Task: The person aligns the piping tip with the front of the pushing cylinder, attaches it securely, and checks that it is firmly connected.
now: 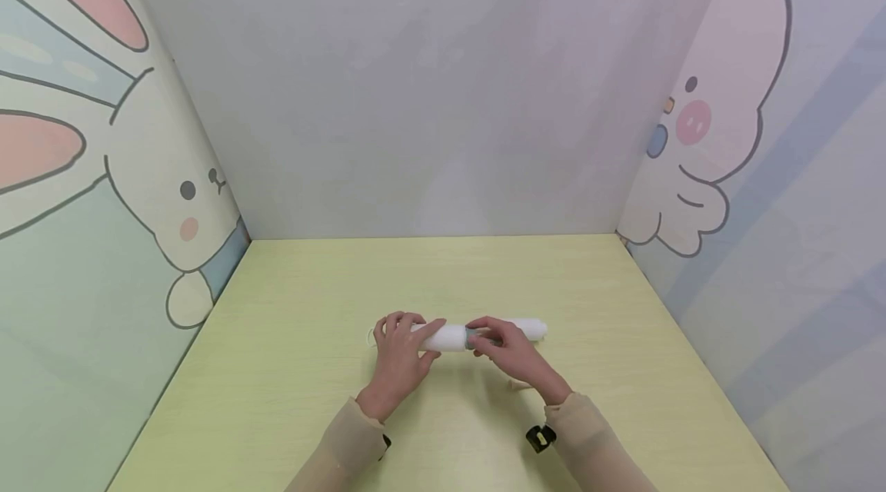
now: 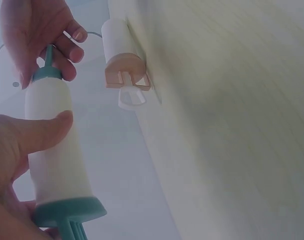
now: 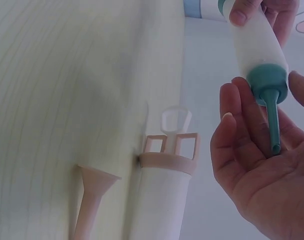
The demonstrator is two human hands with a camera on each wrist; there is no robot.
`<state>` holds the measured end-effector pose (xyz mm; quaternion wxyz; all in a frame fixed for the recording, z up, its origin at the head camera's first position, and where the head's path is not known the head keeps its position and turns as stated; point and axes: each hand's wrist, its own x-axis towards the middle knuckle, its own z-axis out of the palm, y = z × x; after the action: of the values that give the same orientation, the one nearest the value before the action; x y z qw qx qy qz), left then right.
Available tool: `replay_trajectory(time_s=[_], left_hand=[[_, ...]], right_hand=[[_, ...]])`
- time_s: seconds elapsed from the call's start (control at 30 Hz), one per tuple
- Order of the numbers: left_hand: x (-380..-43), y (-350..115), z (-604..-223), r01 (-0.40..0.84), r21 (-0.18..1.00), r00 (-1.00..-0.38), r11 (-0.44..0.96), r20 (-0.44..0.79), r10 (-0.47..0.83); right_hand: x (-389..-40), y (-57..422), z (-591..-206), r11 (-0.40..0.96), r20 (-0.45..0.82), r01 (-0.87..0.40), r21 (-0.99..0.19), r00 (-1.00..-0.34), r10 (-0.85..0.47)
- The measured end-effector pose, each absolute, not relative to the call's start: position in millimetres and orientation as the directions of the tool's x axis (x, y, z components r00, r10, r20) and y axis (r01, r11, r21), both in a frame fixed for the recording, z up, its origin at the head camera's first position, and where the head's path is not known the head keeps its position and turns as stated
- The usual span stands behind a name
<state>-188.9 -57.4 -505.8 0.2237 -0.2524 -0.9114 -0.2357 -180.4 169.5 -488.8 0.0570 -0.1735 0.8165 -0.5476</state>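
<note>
My left hand grips the white barrel of a large plastic syringe, held crosswise above the table. Its teal rear collar shows below that hand in the left wrist view. At the other end, my right hand holds the teal nozzle cap between thumb and fingers; the thin nozzle points into the palm. Behind the right hand lies a second white syringe, with a peach collar bearing two finger loops and a clear plunger handle.
A peach funnel-shaped nozzle lies on the pale yellow table, beside the second syringe and partly under the right forearm in the head view. Fabric walls with cartoon animals border the table on the left, right and back.
</note>
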Motion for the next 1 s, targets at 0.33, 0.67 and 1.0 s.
replay_trajectory(time_s=[0.33, 0.67, 1.0], left_hand=[[-187.6, -58.7, -505.0, 0.541, 0.33, -0.803, 0.773, 0.475, 0.359], [-184.3, -61.0, -509.6, 0.558, 0.312, -0.781, 0.769, 0.511, 0.359], [-185.7, -59.6, -507.0, 0.559, 0.311, -0.778, 0.769, 0.517, 0.357]], right_hand=[[-179.2, 170.8, -490.4, 0.321, 0.11, -0.235, -0.918, -0.926, -0.361], [-186.8, 171.6, -514.0, 0.363, 0.134, -0.274, -0.891, -0.921, -0.365], [-186.3, 170.3, -506.1, 0.37, 0.134, -0.261, -0.892, -0.933, -0.334]])
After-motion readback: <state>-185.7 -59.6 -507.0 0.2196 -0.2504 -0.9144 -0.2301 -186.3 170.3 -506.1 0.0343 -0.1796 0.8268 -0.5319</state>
